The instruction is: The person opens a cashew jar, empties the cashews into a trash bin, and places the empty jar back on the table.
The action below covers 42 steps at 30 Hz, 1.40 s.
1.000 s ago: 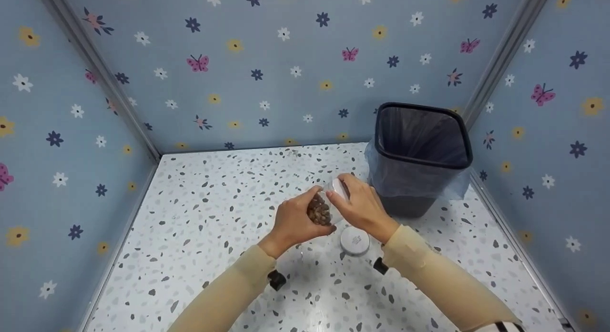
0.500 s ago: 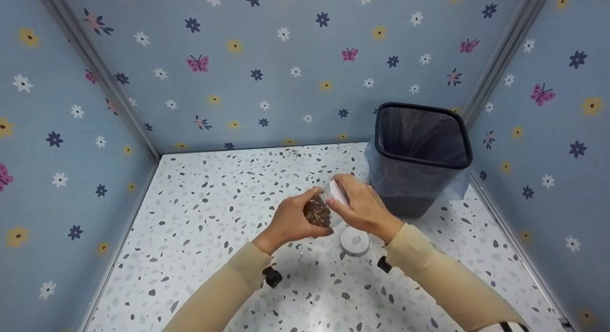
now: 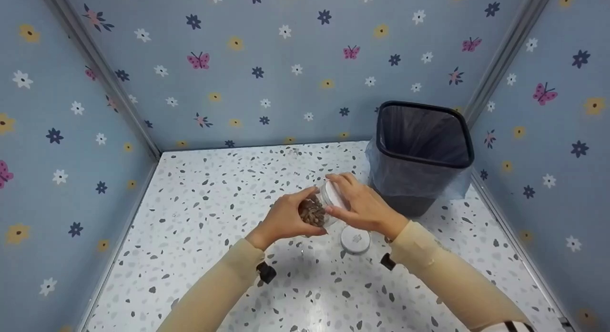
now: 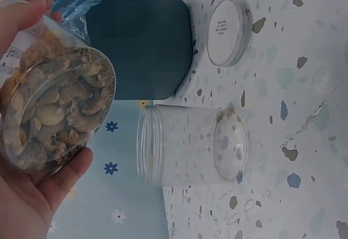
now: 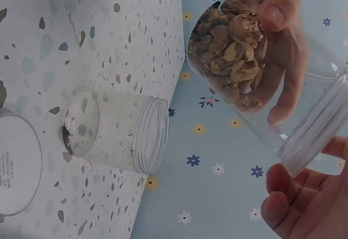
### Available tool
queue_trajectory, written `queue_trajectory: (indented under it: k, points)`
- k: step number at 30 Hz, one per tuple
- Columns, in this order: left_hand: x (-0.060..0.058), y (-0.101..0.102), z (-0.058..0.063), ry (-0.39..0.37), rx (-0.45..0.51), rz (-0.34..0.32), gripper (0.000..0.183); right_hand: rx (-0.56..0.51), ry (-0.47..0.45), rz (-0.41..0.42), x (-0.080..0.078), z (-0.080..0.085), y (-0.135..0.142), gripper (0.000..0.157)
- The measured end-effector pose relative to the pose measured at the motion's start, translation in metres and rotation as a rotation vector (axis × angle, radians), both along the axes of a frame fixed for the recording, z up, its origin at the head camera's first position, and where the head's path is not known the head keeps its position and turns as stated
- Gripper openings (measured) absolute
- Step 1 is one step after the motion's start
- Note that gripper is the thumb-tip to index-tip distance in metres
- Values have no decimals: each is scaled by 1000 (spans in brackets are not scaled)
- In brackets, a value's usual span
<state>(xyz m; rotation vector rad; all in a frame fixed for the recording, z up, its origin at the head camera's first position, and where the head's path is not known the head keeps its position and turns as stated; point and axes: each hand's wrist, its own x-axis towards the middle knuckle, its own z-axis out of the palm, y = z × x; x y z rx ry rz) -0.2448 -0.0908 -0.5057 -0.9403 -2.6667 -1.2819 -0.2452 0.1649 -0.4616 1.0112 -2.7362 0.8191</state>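
My left hand (image 3: pixel 281 218) grips a clear plastic jar (image 3: pixel 312 213), held tilted above the table. Brown, curled dried pieces (image 5: pixel 231 49) lie gathered toward the jar's base. The fingers of my right hand (image 3: pixel 366 203) hold the jar's white lid (image 3: pixel 336 195) at its edge, thumb on the near side and fingertips on the far side. In the right wrist view the lid is still on the jar's mouth. Below the hands, a second clear jar (image 4: pixel 187 145) stands upright without a lid, with a few dark crumbs inside. Beside it a loose white lid (image 3: pixel 355 240) lies flat.
A dark trash bin (image 3: pixel 407 204) with a bluish bag folded over its black rim stands at the back right, close to my right hand. Flower-patterned panels (image 3: pixel 267 60) enclose the speckled white table (image 3: pixel 214 194) at the back and both sides.
Both hands have shifted slightly left with the filled jar, and its lid shows more toward the head camera. My right hand has stayed on the lid. The loose lid and bin have not moved.
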Motion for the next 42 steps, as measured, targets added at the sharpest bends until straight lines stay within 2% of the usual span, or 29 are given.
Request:
queue_trajectory:
  k: [4,8,14,19,23,28,33,36,42]
  points:
    - [0,0,0,56,-32,31,95,-32,-90,-49,0,5,1,79]
    - [1,0,-1,123,-69,60,94,-84,-187,-83,-1,7,0,73]
    - [2,0,-3,185,-110,96,94,-142,-290,-93,-5,7,-3,60]
    - [3,0,-4,208,-107,92,94,-180,-339,-75,-6,8,-1,59]
    - [2,-2,-4,188,-99,70,93,-190,-342,-23,-7,7,1,66]
    - [-1,-5,-6,118,-67,20,95,-200,-337,41,-6,7,5,74]
    - [-3,-8,-8,63,-46,-20,96,-183,-292,122,-8,8,8,78]
    - [-5,-9,-9,56,-61,-35,96,-151,-258,168,-8,9,10,81]
    - [-5,-10,-9,43,-99,-40,100,-126,-249,233,-6,10,12,83]
